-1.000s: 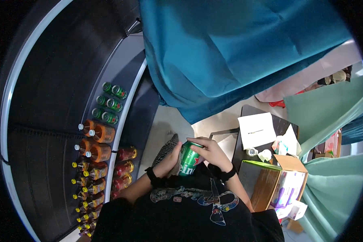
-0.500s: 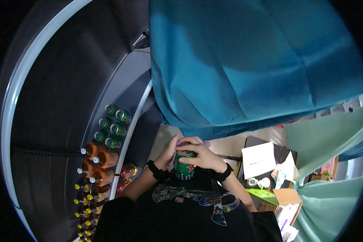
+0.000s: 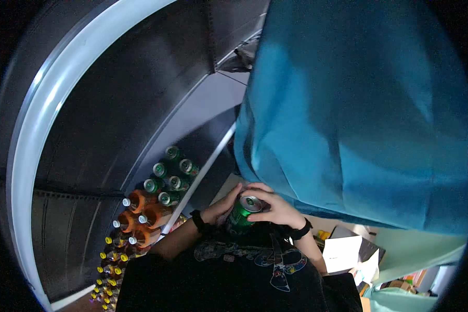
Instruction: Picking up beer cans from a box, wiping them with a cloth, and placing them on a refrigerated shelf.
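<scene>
A green drink can [image 3: 239, 216] stands slightly tilted in front of my chest, its silver top and pull tab facing up. My right hand [image 3: 276, 207] curves round the can's far and right sides, with the thumb against its near right side. My left hand [image 3: 222, 207] lies along the can's left side, closed against it; its fingertips are partly hidden behind the can. Both wrists wear black bands. To the left, several similar green cans [image 3: 178, 183] stand grouped on a grey shelf [image 3: 205, 101].
Orange-filled bottles with white caps [image 3: 155, 214] stand nearer on the shelf, then yellow-capped bottles [image 3: 109, 270]. A pale rail [image 3: 205, 169] edges the shelf. A blue cloth [image 3: 348, 130] hangs ahead and right. White paper [image 3: 342, 253] lies at lower right beside green cloth [image 3: 426, 255].
The view has turned, shifting the shelf and blue cloth rightward. The can has tipped so its top shows, and my right hand has slid from over the top to its side.
</scene>
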### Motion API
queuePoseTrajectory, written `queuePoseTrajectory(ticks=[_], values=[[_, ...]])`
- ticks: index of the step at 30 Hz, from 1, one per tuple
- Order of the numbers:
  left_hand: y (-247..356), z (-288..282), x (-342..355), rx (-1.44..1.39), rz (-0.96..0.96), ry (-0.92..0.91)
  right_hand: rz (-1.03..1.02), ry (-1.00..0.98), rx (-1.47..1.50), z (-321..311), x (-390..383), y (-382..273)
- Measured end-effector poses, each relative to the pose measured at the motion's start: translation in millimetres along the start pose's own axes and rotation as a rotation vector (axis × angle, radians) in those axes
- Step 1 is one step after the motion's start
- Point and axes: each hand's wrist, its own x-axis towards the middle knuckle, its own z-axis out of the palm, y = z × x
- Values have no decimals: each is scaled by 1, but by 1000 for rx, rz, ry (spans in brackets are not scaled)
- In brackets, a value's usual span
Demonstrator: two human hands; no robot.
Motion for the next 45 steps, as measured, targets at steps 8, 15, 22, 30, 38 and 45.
queuePoseTrajectory(ticks=[8,15,22,30,38,45], values=[[17,-27,-22,63,-90,1,-44,-548,274,-47,66,26],[51,-15,-29,-102,130,197,45,-746,440,-56,126,51],[60,-13,-10,-622,328,250,46,-780,311,-73,186,43],[39,-24,16,-988,833,335,-82,-544,156,-52,214,84],[-3,0,8,-954,861,922,-214,-616,-4,-19,216,81],[-46,25,11,-949,1095,984,-243,-766,-71,4,217,65]])
